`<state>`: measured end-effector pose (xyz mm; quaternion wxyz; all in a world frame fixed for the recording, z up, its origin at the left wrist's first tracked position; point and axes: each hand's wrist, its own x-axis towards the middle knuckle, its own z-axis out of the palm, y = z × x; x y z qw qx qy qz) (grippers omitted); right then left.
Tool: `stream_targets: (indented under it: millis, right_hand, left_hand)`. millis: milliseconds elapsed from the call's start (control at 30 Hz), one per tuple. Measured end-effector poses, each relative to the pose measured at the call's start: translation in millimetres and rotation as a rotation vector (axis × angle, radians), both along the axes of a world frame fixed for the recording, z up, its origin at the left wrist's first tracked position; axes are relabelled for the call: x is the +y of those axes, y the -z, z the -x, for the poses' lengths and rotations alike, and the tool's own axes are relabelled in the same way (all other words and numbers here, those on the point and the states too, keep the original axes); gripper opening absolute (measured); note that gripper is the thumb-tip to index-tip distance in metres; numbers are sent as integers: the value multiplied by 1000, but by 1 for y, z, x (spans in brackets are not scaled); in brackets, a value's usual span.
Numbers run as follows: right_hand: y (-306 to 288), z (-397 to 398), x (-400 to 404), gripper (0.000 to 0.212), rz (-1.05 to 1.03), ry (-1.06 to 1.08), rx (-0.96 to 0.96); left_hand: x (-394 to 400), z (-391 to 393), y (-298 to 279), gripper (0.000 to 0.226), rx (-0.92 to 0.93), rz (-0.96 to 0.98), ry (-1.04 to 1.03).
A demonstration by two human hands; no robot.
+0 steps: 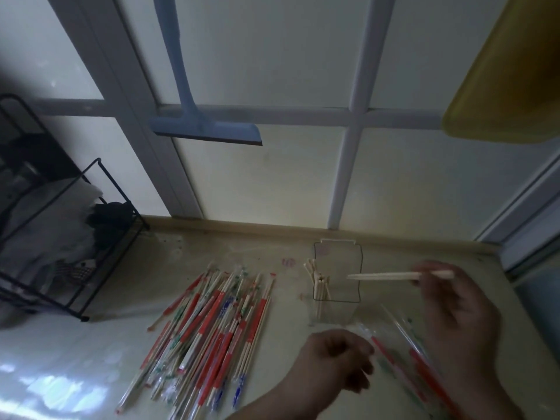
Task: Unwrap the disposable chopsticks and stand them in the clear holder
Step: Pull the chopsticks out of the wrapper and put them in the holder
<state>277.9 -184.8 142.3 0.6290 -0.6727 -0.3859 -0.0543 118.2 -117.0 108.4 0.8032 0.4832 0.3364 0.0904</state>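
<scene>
Right hand [448,301] pinches a bare pale wooden pair of chopsticks [394,276] near its thick end, between thumb and fingertips. The pair lies almost level, its long axis running left to right, with the free tip pointing left and reaching over the open top of the clear rectangular plastic holder [336,310]. That holder stands upright on the pale table [288,247], just left of and slightly below the right hand, so this hand is plainly the nearer one. Several unwrapped chopsticks [318,283] already lean together in the holder's left corner. For the pair to stand, I judge it must be tipped from level to upright, tip down, over the free right part of the opening.

Left hand [336,356] hovers low in front of the holder with fingers curled; it looks to grip an end of the crumpled clear plastic wrappers with red print [403,356], though motion blur makes that uncertain. Left of the holder, well apart from both hands, a heap of wrapped chopsticks in red, green and blue printed sleeves [212,328] lies fanned on the table.
</scene>
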Motion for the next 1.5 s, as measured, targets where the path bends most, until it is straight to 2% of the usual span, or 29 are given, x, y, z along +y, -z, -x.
stream_targets:
  millis: [100,233,433,600,833,1033,1100,1200,1300,1367,1500]
  right_hand:
    - [10,-1,32,5,268,-153,-112]
    - [41,-1,56,9,589,-310,-137]
    - [76,1,57,12,755,-407,-165]
    - [89,-2,62,17,802,-443,-183]
    - [93,-2,63,17,752,-453,-197]
    - [91,-7,53,28,679,-392,-185]
    - [92,-8,42,29,602,-308,-195]
    - [100,-2,22,37,447,-114,-248]
    - [112,6,8,35,344,-50,-291]
    - [119,16,7,29,287,-53,-331]
    - [124,47,17,19,202,-198,-364]
  left_hand:
    - [17,3,8,9,62,-15,-191]
    - [36,5,16,17,162,-73,-296]
    - [53,0,26,14,222,-247,-311]
    - [59,-9,33,17,266,-407,-273]
    - [65,-8,41,14,265,-466,-234]
    - [75,16,52,13,328,-502,-194]
    - [80,37,65,12,434,-611,-190]
    - [81,78,92,10,773,-913,-18]
    - [75,107,113,39,1070,-1051,284]
    - [73,113,120,46,1131,-1070,341]
    - [73,112,129,40,1151,-1162,368]
